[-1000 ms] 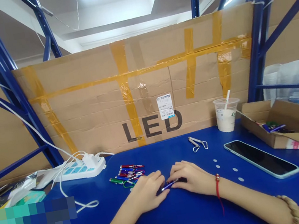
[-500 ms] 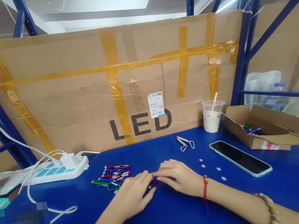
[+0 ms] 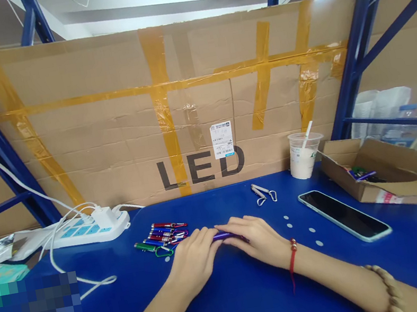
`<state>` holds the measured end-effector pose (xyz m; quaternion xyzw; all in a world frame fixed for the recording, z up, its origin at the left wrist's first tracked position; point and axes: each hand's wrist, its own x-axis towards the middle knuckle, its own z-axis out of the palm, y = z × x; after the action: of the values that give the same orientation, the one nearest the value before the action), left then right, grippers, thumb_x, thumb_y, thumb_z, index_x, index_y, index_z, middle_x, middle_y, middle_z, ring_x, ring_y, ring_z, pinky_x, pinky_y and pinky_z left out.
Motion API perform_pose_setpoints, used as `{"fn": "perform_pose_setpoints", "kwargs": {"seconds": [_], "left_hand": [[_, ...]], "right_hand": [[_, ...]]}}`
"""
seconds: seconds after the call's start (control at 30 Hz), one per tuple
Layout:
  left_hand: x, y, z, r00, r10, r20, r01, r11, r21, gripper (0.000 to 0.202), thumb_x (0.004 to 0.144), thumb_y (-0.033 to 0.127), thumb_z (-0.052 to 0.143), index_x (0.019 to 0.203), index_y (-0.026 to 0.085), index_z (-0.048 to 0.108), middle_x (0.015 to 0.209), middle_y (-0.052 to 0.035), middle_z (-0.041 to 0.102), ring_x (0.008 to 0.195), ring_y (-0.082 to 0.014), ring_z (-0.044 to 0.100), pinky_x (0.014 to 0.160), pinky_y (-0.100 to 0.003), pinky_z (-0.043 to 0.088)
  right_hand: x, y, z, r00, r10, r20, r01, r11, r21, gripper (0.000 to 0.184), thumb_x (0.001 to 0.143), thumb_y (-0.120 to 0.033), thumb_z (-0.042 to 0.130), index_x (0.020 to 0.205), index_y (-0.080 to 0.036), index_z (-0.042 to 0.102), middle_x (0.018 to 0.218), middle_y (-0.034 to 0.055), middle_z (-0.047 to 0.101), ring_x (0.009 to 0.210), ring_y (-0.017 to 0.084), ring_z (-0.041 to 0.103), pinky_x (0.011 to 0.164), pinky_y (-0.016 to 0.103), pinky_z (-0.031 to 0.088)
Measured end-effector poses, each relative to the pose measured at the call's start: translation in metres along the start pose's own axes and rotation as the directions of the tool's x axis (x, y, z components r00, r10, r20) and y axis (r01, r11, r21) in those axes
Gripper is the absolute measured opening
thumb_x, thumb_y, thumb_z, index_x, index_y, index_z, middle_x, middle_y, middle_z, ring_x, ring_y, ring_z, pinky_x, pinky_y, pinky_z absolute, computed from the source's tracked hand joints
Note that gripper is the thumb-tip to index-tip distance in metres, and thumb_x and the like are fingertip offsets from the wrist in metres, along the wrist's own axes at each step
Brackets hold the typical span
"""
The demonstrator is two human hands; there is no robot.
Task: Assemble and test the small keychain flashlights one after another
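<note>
Both hands meet over the middle of the blue tabletop, fingers curled. A slim purple metal tube (image 3: 226, 235) runs between them. My left hand (image 3: 194, 258) closes on its left end, and my right hand (image 3: 254, 238) grips it farther right; the fingers cover both ends. Just beyond my left hand lies a cluster of red, blue and purple metal tubes (image 3: 164, 232) with clip loops. A green tube with a carabiner loop (image 3: 150, 248) sits at its near edge. Two silver tubes with loops (image 3: 263, 193) rest beyond my right hand.
Several small pale discs (image 3: 312, 230) are scattered right of my right hand, near a phone (image 3: 343, 214). Behind stand a drink cup with a straw (image 3: 304, 158) and an open cardboard box (image 3: 378, 180). A white power strip (image 3: 88, 230) with trailing cables occupies the left. Taped cardboard (image 3: 125, 138) walls the back.
More of the purple tube shows between my hands, and it now lies nearly level instead of slanted. My right-hand fingers have shifted along it. The camera view has turned slightly.
</note>
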<state>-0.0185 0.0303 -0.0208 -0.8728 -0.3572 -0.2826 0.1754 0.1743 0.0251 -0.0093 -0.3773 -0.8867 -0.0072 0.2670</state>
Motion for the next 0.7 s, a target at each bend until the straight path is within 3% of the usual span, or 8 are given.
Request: {"fn": "perform_pose_setpoints", "kwargs": {"seconds": [0.17, 0.37, 0.53, 0.7], "left_hand": [[-0.001, 0.000, 0.001, 0.994, -0.105, 0.025, 0.106, 0.994, -0.039, 0.033, 0.094, 0.032, 0.028, 0.083, 0.019, 0.056, 0.078, -0.0032, 0.064, 0.071, -0.0167, 0.060, 0.058, -0.025, 0.046], [0.001, 0.006, -0.003, 0.966, -0.208, 0.153, 0.233, 0.957, -0.171, 0.038, 0.094, 0.034, 0.025, 0.077, 0.019, 0.055, 0.078, -0.0030, 0.062, 0.074, -0.0164, 0.059, 0.064, -0.026, 0.044], [0.004, 0.020, -0.007, 0.864, -0.373, 0.338, 0.487, 0.790, -0.373, 0.042, 0.093, 0.041, 0.023, 0.067, 0.020, 0.049, 0.068, 0.0009, 0.056, 0.063, -0.0136, 0.054, 0.055, -0.024, 0.036], [0.003, 0.025, -0.005, 0.834, -0.413, 0.366, 0.548, 0.697, -0.463, 0.044, 0.090, 0.047, 0.029, 0.061, 0.019, 0.047, 0.066, 0.0013, 0.050, 0.061, -0.0128, 0.049, 0.054, -0.023, 0.031]], "right_hand": [[0.000, -0.001, -0.002, 0.993, 0.047, -0.105, -0.038, 0.996, 0.082, 0.031, 0.093, -0.038, 0.041, 0.114, -0.023, 0.058, 0.093, 0.0032, 0.066, 0.076, 0.013, 0.062, 0.067, 0.024, 0.046], [0.001, -0.001, -0.005, 0.995, 0.056, -0.077, -0.046, 0.992, 0.121, 0.030, 0.090, -0.044, 0.046, 0.104, -0.023, 0.063, 0.090, 0.0014, 0.066, 0.067, 0.010, 0.061, 0.059, 0.020, 0.044], [0.002, 0.000, -0.006, 0.997, 0.079, -0.017, -0.076, 0.987, 0.138, 0.038, 0.084, -0.055, 0.050, 0.090, -0.022, 0.068, 0.077, -0.0002, 0.065, 0.060, 0.009, 0.058, 0.054, 0.020, 0.039], [0.001, 0.000, -0.005, 0.996, 0.077, 0.045, -0.082, 0.990, 0.119, 0.042, 0.086, -0.055, 0.045, 0.083, -0.020, 0.068, 0.072, -0.0001, 0.065, 0.061, 0.010, 0.058, 0.054, 0.021, 0.036]]}}
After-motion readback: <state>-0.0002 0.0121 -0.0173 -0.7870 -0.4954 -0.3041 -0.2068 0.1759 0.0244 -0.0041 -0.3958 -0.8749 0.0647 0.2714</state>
